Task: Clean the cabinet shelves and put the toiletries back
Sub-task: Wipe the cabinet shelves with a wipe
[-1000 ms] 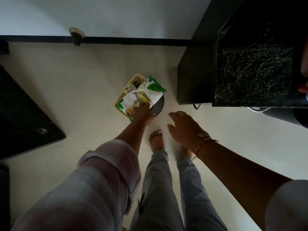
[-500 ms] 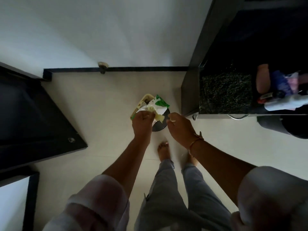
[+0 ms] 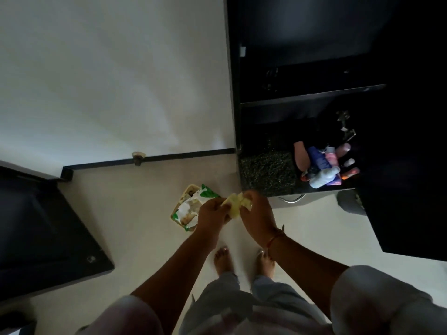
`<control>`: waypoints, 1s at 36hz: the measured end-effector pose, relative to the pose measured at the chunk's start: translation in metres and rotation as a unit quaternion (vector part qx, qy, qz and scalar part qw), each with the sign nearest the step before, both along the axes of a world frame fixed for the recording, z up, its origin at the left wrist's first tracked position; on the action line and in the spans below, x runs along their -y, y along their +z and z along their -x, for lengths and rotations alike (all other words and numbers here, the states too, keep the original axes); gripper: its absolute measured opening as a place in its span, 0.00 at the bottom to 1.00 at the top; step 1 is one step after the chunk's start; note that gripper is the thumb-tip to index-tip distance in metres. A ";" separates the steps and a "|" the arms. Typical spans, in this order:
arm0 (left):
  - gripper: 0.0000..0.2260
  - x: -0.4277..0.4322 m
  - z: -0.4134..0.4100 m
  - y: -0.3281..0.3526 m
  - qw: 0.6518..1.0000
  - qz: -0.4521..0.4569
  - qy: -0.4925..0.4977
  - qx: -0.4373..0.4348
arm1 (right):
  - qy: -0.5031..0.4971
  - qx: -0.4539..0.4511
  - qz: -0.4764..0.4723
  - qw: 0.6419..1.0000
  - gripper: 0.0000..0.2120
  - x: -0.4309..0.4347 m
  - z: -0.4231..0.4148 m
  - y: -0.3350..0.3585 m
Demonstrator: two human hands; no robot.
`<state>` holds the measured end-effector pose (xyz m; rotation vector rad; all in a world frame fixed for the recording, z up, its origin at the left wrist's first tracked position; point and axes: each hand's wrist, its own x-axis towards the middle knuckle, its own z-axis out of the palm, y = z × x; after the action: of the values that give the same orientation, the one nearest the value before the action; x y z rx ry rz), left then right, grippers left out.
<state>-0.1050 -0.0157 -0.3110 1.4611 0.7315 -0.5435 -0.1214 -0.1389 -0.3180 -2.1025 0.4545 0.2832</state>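
My left hand (image 3: 212, 215) and my right hand (image 3: 256, 213) are held close together above the floor, both gripping a small pale yellow cloth (image 3: 234, 205) stretched between them. Just behind my left hand, a white and green wipes packet (image 3: 193, 205) lies on a small yellow basket (image 3: 186, 192) on the floor. To the right, the dark open cabinet (image 3: 314, 97) shows a speckled lower shelf (image 3: 266, 170). Several toiletry bottles (image 3: 321, 168) lie clustered on that shelf's right part.
A dark open door panel (image 3: 43, 228) lies low at the left. A white wall (image 3: 116, 73) with a dark skirting and a door stopper (image 3: 138, 157) is ahead. My bare feet (image 3: 223, 261) stand on the pale tiled floor below my hands.
My left hand has lifted the yellow cloth from the basket, and my right hand has come in and gripped it too. My head has risen, bringing the cabinet shelves and bottles into view.
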 end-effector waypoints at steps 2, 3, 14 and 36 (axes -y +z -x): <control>0.05 0.015 -0.004 0.001 0.999 0.003 -0.035 -0.017 | 0.044 -0.005 0.049 0.998 0.16 0.015 0.002 0.001; 0.05 0.023 -0.007 0.002 0.998 -0.005 -0.053 -0.018 | 0.056 -0.006 0.075 0.996 0.17 0.022 0.004 0.002; 0.10 0.092 -0.050 0.004 0.989 0.019 -0.143 -0.042 | 0.141 0.121 0.198 0.963 0.19 0.070 0.007 -0.017; 0.34 0.077 -0.159 -0.064 0.497 -0.387 -0.735 0.251 | 0.013 0.057 0.427 0.902 0.20 0.093 -0.117 -0.064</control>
<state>0.0545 -0.0922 -0.3747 2.7656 -1.2220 -0.9913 -0.0042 -0.2324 -0.3819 -2.9624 0.5401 -0.0533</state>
